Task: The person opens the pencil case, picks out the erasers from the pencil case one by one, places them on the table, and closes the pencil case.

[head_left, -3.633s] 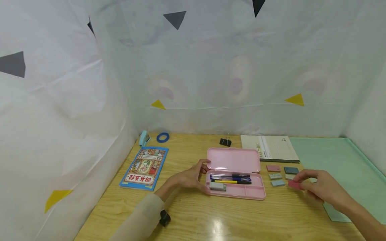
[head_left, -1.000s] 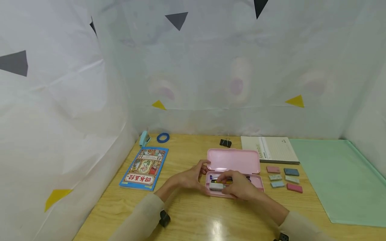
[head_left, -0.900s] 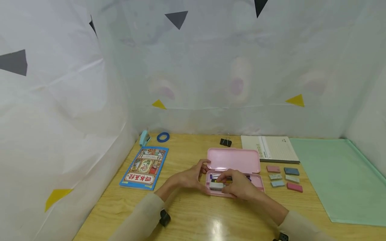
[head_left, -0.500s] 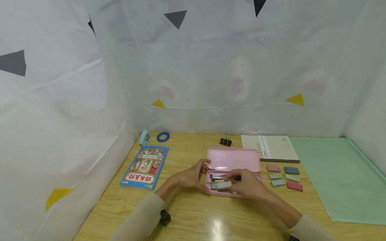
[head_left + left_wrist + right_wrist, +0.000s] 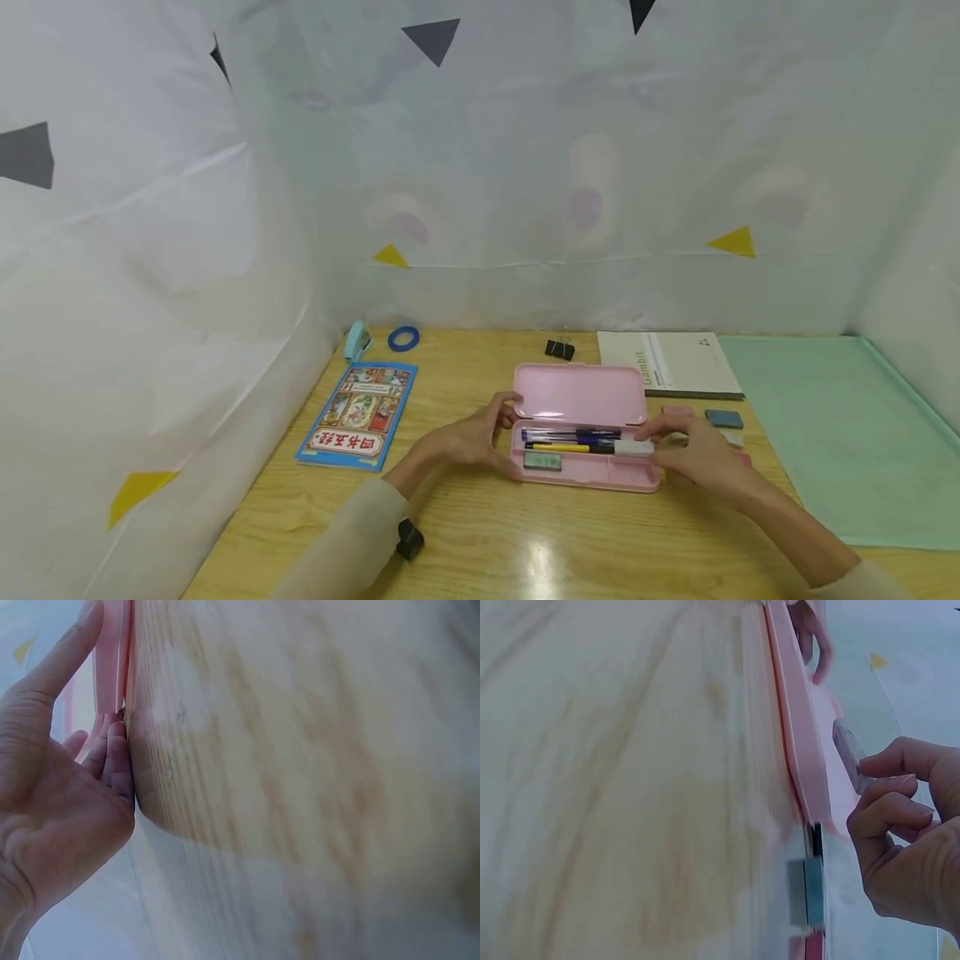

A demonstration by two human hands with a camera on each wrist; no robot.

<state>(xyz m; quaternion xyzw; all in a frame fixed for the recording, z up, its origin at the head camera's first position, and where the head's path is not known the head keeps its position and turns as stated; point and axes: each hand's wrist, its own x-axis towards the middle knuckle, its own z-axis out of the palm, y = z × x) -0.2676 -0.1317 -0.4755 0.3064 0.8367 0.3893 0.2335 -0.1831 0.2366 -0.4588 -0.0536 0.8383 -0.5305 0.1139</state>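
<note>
A pink pencil case (image 5: 633, 477) lies open on the wooden table, its lid folded back. My left hand (image 5: 472, 440) holds its left end, thumb at the front corner and fingers by the lid. In the left wrist view the pencil case (image 5: 109, 652) sits between that thumb and the fingers. My right hand (image 5: 697, 454) pinches a whitish eraser (image 5: 633, 448) over the right part of the case; the right wrist view shows the eraser (image 5: 849, 754) held above the rim. Inside lie a greenish eraser (image 5: 542, 461), a yellow-and-black pen (image 5: 558, 447) and blue-and-black pens (image 5: 555, 435).
Several erasers, including a dark blue one (image 5: 723, 418), lie right of the case, partly behind my right hand. Around are a notebook (image 5: 686, 364), green mat (image 5: 840, 442), binder clip (image 5: 560, 349), blue tape ring (image 5: 403, 338), stapler (image 5: 357, 342) and blue-bordered book (image 5: 358, 415).
My right hand set down a red eraser at the right, reached into the case, took the whitish eraser off the greenish one and carried it right. My left hand stayed at the case.
</note>
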